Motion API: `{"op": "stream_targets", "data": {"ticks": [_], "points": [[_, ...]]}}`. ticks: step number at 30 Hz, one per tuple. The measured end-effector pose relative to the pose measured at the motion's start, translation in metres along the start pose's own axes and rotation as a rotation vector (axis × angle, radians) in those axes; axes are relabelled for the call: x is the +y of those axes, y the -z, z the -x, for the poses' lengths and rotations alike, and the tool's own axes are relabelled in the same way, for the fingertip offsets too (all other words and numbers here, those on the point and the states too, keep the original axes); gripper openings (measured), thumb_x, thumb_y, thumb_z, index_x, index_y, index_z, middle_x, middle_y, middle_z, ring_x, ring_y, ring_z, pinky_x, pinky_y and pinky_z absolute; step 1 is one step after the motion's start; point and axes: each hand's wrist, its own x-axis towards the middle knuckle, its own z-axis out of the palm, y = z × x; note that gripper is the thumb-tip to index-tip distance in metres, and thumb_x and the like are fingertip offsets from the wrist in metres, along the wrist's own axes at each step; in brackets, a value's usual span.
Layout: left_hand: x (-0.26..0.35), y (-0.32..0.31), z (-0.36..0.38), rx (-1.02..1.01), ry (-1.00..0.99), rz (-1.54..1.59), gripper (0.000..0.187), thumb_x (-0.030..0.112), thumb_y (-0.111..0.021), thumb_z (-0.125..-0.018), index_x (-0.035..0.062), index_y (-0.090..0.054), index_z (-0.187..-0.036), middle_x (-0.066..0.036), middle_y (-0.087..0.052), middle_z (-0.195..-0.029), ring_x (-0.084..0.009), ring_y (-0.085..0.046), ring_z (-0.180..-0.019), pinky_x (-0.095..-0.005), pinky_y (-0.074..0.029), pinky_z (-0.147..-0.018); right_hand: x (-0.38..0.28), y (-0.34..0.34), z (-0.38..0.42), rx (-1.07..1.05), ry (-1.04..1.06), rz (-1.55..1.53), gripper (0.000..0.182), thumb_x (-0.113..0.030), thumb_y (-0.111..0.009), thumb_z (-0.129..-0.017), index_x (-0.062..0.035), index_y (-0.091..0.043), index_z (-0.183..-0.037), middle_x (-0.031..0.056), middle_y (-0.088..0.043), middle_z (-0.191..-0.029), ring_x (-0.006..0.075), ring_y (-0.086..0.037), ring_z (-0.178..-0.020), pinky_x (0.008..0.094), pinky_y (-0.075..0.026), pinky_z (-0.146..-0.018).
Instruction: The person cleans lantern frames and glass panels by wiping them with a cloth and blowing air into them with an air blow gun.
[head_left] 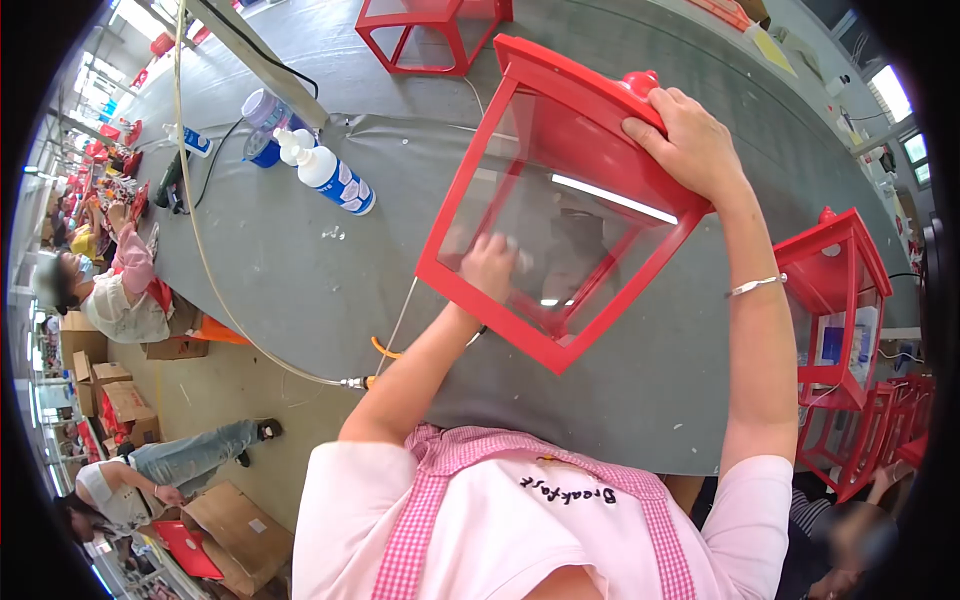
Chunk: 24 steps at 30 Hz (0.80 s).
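A red lantern (pixel 455 215) with clear panes is held tilted above the grey table. My right hand (pixel 690 145) grips its red top beside the round knob, thumb on one side and fingers over the other. My left hand (pixel 488 268) shows through the clear pane, its forearm passing behind the frame's lower edge. Its fingers are curled, with a small whitish blur at them that I cannot make out. Under my left forearm lies an air hose fitting (pixel 355 382) with an orange piece beside it.
White glue bottles (pixel 338 181) and a tub (pixel 265 110) stand at the left by a metal post (pixel 262 62). Another red lantern (pixel 425 45) is at the back; more red lanterns (pixel 835 300) stand at the right. Co-workers (pixel 125 295) and cardboard boxes (pixel 245 535) are at the left.
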Motion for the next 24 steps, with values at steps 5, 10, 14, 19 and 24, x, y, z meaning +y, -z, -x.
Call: {"op": "stream_targets", "data": {"ticks": [5,10,14,19,24], "points": [[0.036,-0.012,0.017,-0.229,-0.284,0.282,0.029,0.002,-0.062,-0.069,0.0117,-0.071,-0.095,-0.008,-0.056,-0.096,-0.0314,-0.057,-0.096,-0.0405,-0.053,-0.076,0.003,-0.004,0.002,0.058,0.009,0.025,0.043,-0.046,-0.053,-0.095,-0.0042,-0.055,-0.104,0.0114,-0.061,-0.102,0.0315,-0.061,-0.097,0.0424,-0.049,-0.083],[0.025,-0.05,-0.103,0.086,-0.095,0.254,0.024,0.002,-0.058,-0.073,0.0127,-0.071,-0.09,-0.011,-0.059,-0.097,-0.0332,-0.058,-0.095,-0.0434,-0.052,-0.078,0.003,0.0,0.002,0.021,0.001,-0.01,0.043,-0.046,-0.054,-0.095,-0.005,-0.056,-0.107,0.011,-0.062,-0.103,0.0313,-0.061,-0.097,0.0422,-0.049,-0.083],[0.063,-0.102,-0.121,-0.137,-0.204,-0.09,0.023,0.004,-0.061,-0.075,0.0145,-0.072,-0.092,-0.011,-0.06,-0.097,-0.0322,-0.06,-0.092,-0.0435,-0.053,-0.08,-0.004,0.006,0.001,-0.011,-0.018,-0.047,0.042,-0.045,-0.056,-0.094,-0.0062,-0.056,-0.11,0.0105,-0.062,-0.103,0.0312,-0.061,-0.098,0.0419,-0.049,-0.083],[0.063,-0.051,-0.049,-0.118,-0.189,0.608,0.012,0.004,-0.059,-0.076,0.0093,-0.067,-0.083,-0.015,-0.057,-0.084,-0.0373,-0.06,-0.082,-0.0451,-0.051,-0.071,-0.007,0.008,0.003,0.039,-0.019,-0.067,0.037,-0.039,-0.061,-0.092,-0.0072,-0.055,-0.111,0.0104,-0.06,-0.103,0.0312,-0.061,-0.096,0.0411,-0.049,-0.082],[0.037,-0.017,0.024,-0.333,-0.059,0.7,0.011,0.009,-0.065,-0.075,0.0093,-0.071,-0.083,-0.015,-0.057,-0.084,-0.0347,-0.061,-0.078,-0.0446,-0.05,-0.068,-0.022,-0.005,-0.014,0.216,0.146,-0.027,0.028,-0.028,-0.065,-0.09,-0.0066,-0.055,-0.106,0.0101,-0.058,-0.102,0.0317,-0.06,-0.092,0.0404,-0.049,-0.079]]}}
